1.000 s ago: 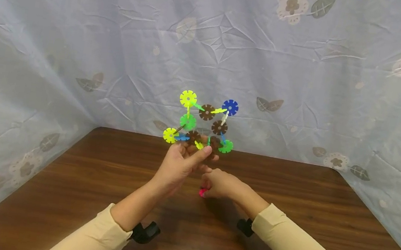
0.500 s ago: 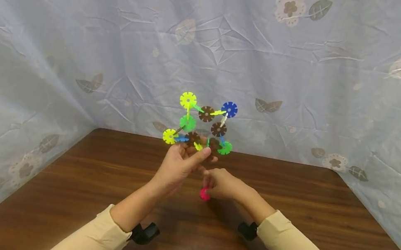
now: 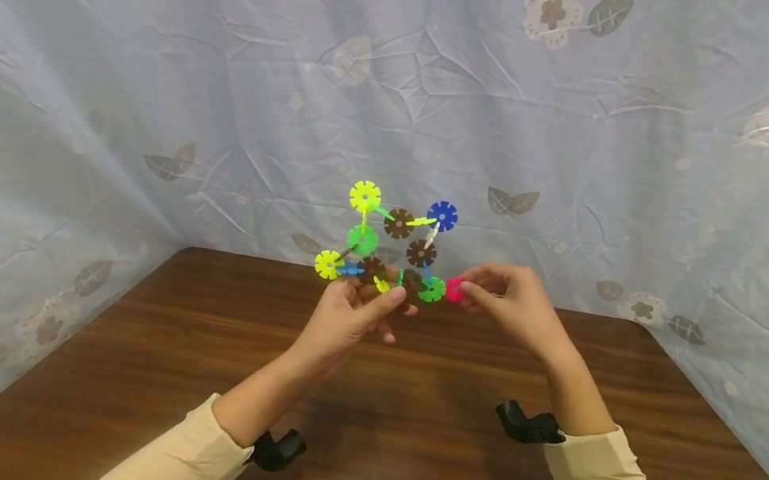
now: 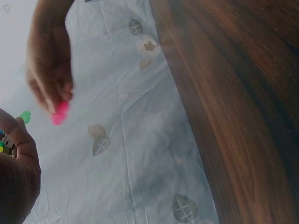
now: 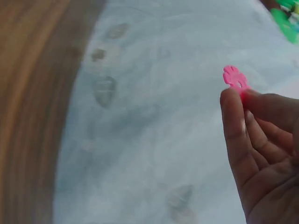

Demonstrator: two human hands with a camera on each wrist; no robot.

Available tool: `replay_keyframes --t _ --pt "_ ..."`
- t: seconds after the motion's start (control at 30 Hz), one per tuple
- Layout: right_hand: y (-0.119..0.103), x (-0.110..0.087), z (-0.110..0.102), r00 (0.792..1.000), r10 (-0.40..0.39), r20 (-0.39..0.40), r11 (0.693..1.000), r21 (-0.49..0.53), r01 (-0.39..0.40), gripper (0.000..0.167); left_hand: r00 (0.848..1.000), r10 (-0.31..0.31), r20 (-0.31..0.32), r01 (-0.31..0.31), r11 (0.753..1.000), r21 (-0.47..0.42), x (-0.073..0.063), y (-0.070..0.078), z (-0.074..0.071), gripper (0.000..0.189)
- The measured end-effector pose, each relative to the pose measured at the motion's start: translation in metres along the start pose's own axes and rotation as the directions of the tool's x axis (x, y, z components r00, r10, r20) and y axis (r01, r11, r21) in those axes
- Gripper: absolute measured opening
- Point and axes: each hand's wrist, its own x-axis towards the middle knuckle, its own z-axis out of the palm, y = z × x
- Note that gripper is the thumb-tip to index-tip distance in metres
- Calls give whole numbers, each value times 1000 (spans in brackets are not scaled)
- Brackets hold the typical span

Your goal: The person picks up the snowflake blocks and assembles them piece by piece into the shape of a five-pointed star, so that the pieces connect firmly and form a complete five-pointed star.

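Note:
My left hand [image 3: 344, 321] holds up a closed chain of slotted plastic snowflake discs by its lower side, thumb in front. A dark blue disc [image 3: 442, 216] tops its right side, a yellow disc [image 3: 364, 197] its left, and a green disc [image 3: 432, 289] forms the lower right corner. Just right of that corner, my right hand [image 3: 520, 309] pinches a pink snowflake disc [image 3: 454, 289] between thumb and index finger. A gap shows between the pink disc [image 4: 60, 113] and the green disc [image 4: 25, 116] in the left wrist view. Fingers cover part of the chain's lower edge.
Below both hands spreads a dark wood-grain table [image 3: 402, 450]. Pale floral cloth [image 3: 281, 139] hangs behind it and along both sides. A black wrist mount [image 3: 529, 423] sits under the right forearm, another wrist mount [image 3: 278, 449] under the left.
My right hand has lifted the pink disc from low beneath the left hand, up and rightward to beside the chain's green corner. The left hand and chain have hardly moved.

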Motion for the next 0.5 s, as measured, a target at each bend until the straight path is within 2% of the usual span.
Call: replay_keyframes --t 0.13,0.23,0.37,0.5 --pt "-18 -10 -17 988 -45 -151 996 66 55 18 1000 -24 -3 25 1000 19 -1 0 2 15" --pt "-33 -18 -20 971 -89 -220 981 150 123 18 999 -33 -1 33 999 38 -1 -1 4 17" --pt "-49 -22 -9 966 -136 -221 953 236 189 17 999 -40 4 39 998 47 -2 -3 6 23" --pt "-56 -21 10 966 -153 -207 956 219 198 13 999 -47 17 46 998 43 -3 -5 8 24"
